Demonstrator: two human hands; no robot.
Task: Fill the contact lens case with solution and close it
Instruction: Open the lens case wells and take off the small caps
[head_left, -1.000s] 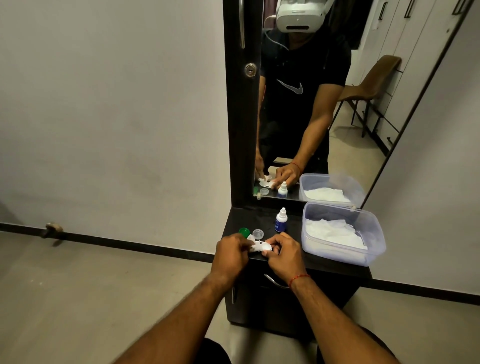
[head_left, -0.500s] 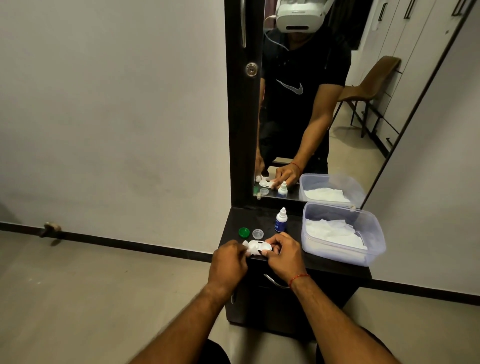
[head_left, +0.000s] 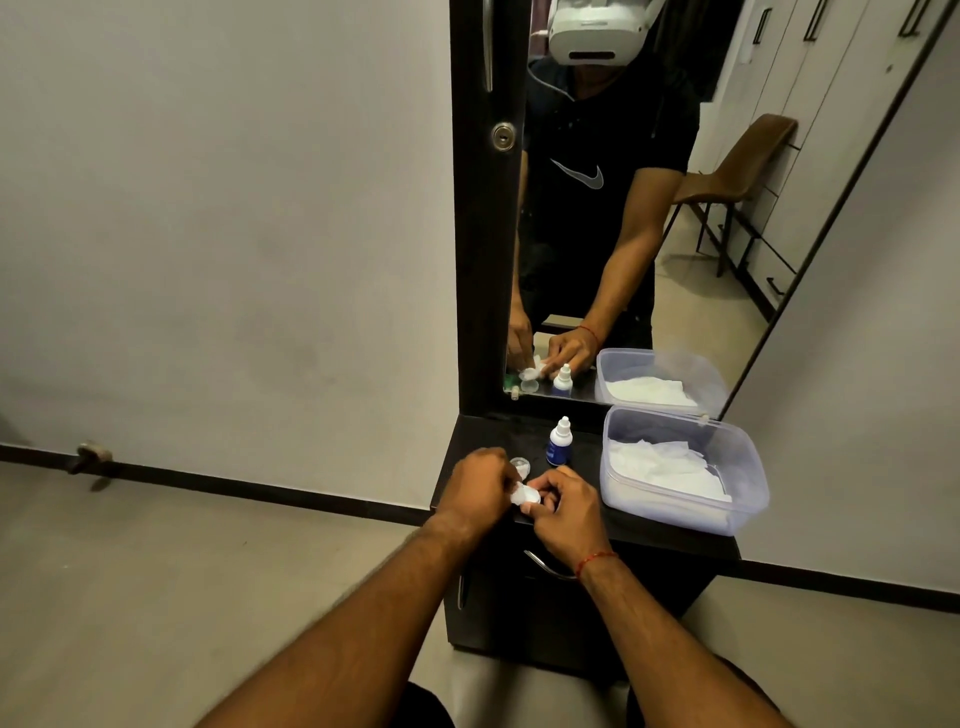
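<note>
Both hands work at the front edge of the dark tabletop (head_left: 493, 436). The small white plastic contact lens case (head_left: 524, 494) is held between them, just above or at that edge; can't tell if it touches. Left hand (head_left: 480, 488): grip curled, pinching the case's left end. Right hand (head_left: 563, 512): grip pinching the right end, fingertips tucked around it. The wells are too small to show whether they are wet or dry.

Just behind the case lies a small clear round cap (head_left: 519, 464). The white-and-blue dropper bottle of solution (head_left: 560, 442) stands upright near it, nozzle up. The translucent plastic tub (head_left: 685, 514) with white tissues (head_left: 660, 467) sits to the right, well apart.

Step looks like steadying the case before filling.

To do it well:
- Set the case flat on the tabletop, away from the edge, wells up.
- Keep one pinch on an end only, fingers clear of the wells.
- Free the other hand for the bottle.
- Match each cap to its side.

Risk: the case tips off the edge.
</note>
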